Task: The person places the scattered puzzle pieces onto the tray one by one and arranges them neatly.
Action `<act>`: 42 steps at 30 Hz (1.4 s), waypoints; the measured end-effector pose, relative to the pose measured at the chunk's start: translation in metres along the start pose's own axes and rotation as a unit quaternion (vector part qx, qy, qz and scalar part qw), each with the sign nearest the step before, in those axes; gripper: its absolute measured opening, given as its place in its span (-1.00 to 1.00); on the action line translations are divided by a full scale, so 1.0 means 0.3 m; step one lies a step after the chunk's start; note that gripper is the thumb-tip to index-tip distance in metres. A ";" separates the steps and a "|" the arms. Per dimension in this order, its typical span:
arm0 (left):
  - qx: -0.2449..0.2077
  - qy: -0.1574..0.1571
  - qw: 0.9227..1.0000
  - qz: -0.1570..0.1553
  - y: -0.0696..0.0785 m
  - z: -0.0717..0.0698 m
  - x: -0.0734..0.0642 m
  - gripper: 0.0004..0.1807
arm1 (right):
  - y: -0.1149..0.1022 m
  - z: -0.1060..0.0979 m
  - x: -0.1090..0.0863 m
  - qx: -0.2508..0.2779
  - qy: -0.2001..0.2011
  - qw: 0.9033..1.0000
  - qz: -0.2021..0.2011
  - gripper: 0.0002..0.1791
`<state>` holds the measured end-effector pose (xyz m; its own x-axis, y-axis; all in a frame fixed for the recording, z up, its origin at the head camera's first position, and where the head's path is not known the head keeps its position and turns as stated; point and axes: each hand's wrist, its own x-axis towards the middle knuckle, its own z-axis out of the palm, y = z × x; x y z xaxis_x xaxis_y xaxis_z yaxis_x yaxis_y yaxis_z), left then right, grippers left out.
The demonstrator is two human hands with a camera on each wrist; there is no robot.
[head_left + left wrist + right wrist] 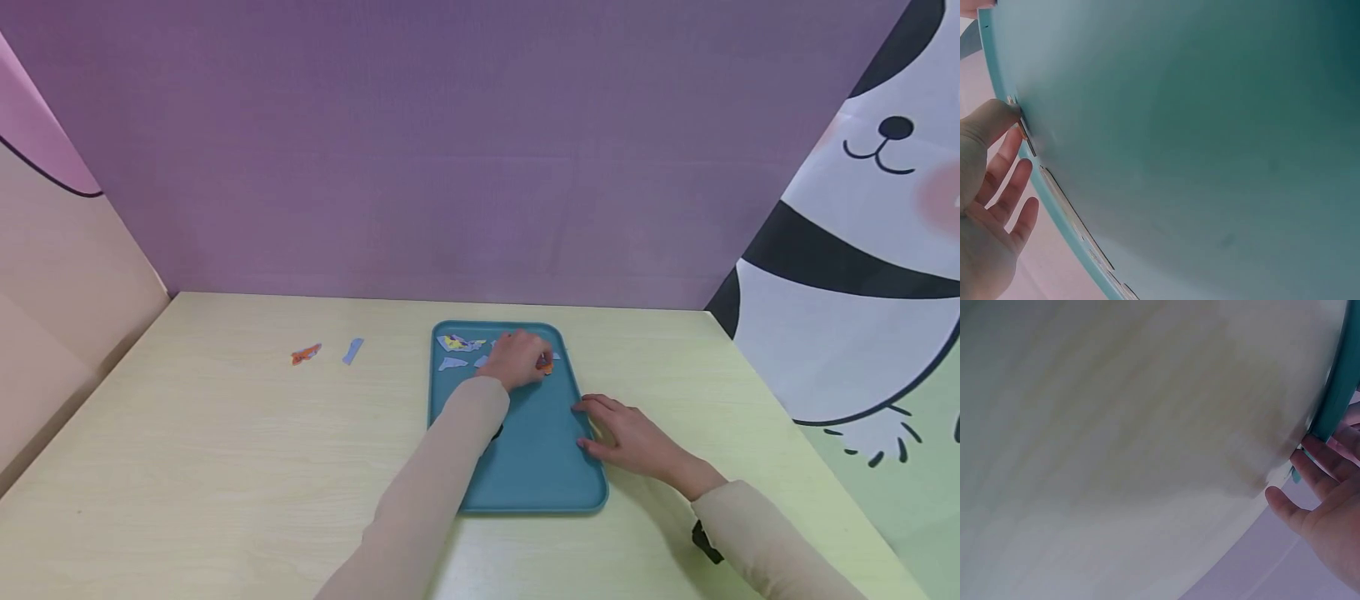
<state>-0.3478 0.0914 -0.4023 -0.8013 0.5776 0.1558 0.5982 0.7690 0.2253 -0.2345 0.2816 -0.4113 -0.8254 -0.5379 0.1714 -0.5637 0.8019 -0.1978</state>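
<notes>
A teal tray [540, 450] lies on the table, with several flat, irregular light-blue picture pieces along its far end. Among them are a yellow-patterned piece [459, 342] and a smaller plain one [452, 363]. My left hand [515, 360] is over the tray's far right part, thumb and index finger pinching a small orange picture piece [548, 368]. In the left wrist view the other fingers of that hand [991, 181] are spread loosely. My right hand [633, 437] rests at the tray's right rim, its fingertips [1313, 440] against the edge.
Left of the tray, on the pale wooden table [225, 467], lie an orange picture piece [306, 354] and a light-blue strip [352, 351]. A purple wall [450, 167] stands behind the table, and a panda-printed panel [862, 233] stands on the right.
</notes>
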 end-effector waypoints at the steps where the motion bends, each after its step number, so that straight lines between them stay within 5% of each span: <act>1: -0.002 0.000 1.000 -0.002 0.000 0.001 0.000 -0.82 | 0.000 0.000 0.000 0.000 0.001 1.000 -0.001 -0.52; 15: 0.000 0.003 1.000 -0.020 0.003 0.005 0.003 -0.82 | -0.005 0.000 0.001 0.007 -0.002 1.000 -0.003 -0.52; 29: -0.025 0.008 1.000 -0.002 -0.022 0.017 0.010 -0.80 | -0.001 0.000 0.005 0.008 -0.006 1.000 0.002 -0.51; 42: -0.021 -0.011 0.999 0.022 -0.025 -0.041 -0.010 -0.73 | 0.006 0.002 0.005 0.007 -0.012 1.000 0.008 -0.50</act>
<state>-0.3499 0.0805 -0.3927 -0.7736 0.6168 0.1452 0.6314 0.7309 0.2593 -0.2366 0.2821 -0.4119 -0.8347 -0.5310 0.1458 -0.5506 0.8071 -0.2132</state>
